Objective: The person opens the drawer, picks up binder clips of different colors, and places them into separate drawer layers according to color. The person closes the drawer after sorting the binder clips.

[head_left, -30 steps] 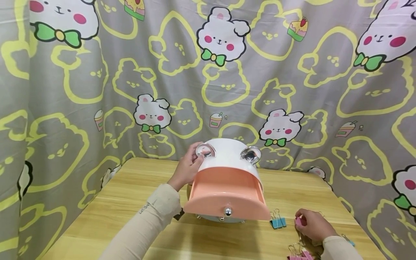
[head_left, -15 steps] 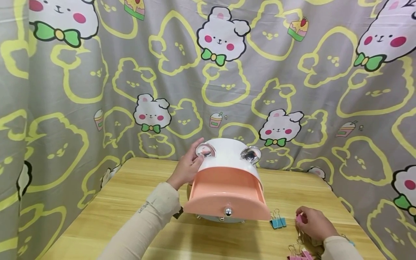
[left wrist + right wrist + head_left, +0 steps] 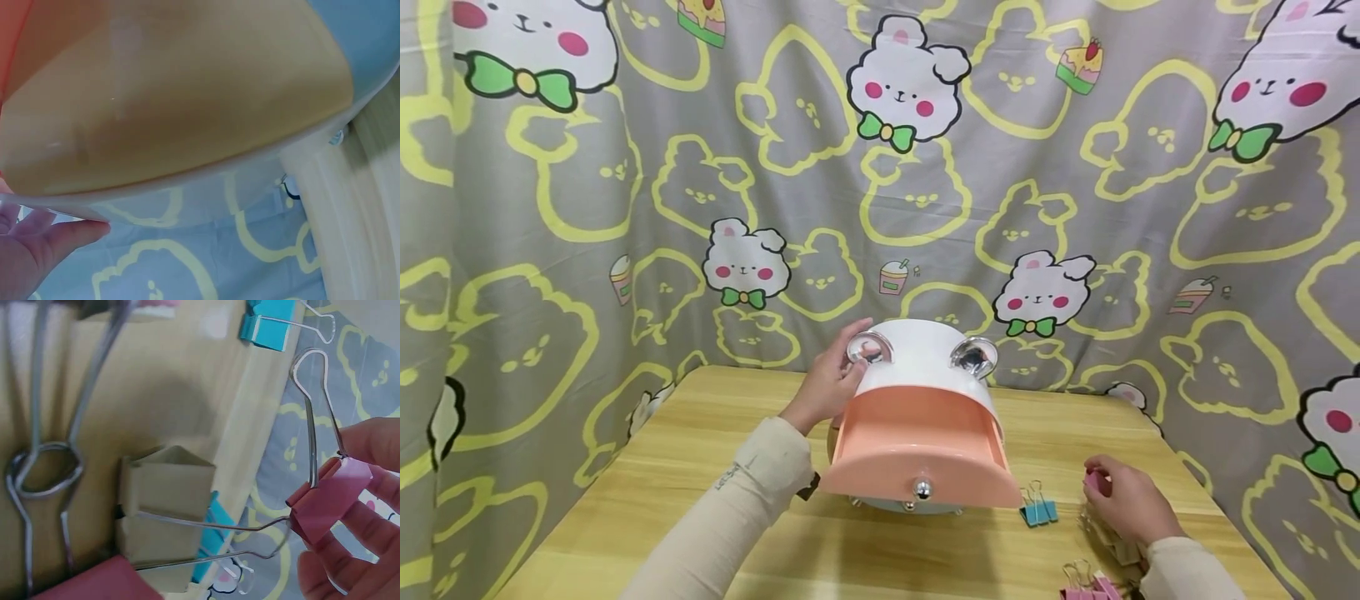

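Note:
My left hand (image 3: 827, 383) grips the white storage box (image 3: 921, 354) by its left silver ear, thumb in front. In the left wrist view, fingers (image 3: 69, 240) reach the box's edge. The box's peach drawer (image 3: 917, 475), with a silver knob, is pulled out; its visible inside is bare. To the right, my right hand (image 3: 1131, 504) pinches a pink binder clip (image 3: 334, 497) just above the table. A khaki binder clip (image 3: 169, 515) lies under that hand, one wire handle reaching up to the pink clip; whether they are hooked together I cannot tell.
A teal binder clip (image 3: 1037, 512) stands right of the drawer. Pink clips (image 3: 1088, 587) lie at the table's front right. A dark object (image 3: 808, 486) is partly hidden by my left sleeve. Patterned cloth (image 3: 820, 192) hangs behind and beside the wooden table (image 3: 715, 533).
My right hand has risen slightly with the pink clip, and more of the khaki clip shows beneath it. My left hand stays on the box. The head view has shifted a little.

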`<state>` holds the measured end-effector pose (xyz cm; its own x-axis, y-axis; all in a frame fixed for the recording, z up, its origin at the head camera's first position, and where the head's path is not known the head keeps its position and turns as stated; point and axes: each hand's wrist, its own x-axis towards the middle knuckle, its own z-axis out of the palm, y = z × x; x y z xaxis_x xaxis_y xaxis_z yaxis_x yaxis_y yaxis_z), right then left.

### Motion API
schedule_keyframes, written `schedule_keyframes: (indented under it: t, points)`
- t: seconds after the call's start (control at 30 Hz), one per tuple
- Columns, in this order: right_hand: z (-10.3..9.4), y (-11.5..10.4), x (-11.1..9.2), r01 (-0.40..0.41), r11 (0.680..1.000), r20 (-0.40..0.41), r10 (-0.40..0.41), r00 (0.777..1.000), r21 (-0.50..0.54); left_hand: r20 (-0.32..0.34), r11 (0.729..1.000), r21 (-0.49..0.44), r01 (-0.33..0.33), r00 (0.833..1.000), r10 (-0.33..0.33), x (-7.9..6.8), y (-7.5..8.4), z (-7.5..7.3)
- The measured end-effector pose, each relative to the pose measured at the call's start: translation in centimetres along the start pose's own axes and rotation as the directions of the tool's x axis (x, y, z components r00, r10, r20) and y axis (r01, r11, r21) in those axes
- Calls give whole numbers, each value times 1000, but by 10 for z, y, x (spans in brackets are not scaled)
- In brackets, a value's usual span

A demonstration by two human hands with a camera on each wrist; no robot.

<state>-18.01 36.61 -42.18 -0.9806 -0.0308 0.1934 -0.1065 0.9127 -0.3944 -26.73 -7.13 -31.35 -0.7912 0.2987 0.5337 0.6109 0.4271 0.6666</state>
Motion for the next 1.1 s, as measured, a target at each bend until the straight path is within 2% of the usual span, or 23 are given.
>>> schedule_keyframes:
  t: [0.17,0.5,0.7,1.1]
  points:
    - [-3,-5,1,30,999,-47,-29,998,16,-21,999,34,-26,999,26,0,3,0]
    - [-6,-18,1,58,995,-124,-48,991,84,-39,999,37,30,999,-29,1,6,4]
    - [-12,-29,2,62,989,-128,-45,991,138,-65,998,16,66,996,-64,1,8,5]
    - [-23,-50,4,80,969,-216,-29,976,235,-85,999,-2,46,995,-46,1,7,8]
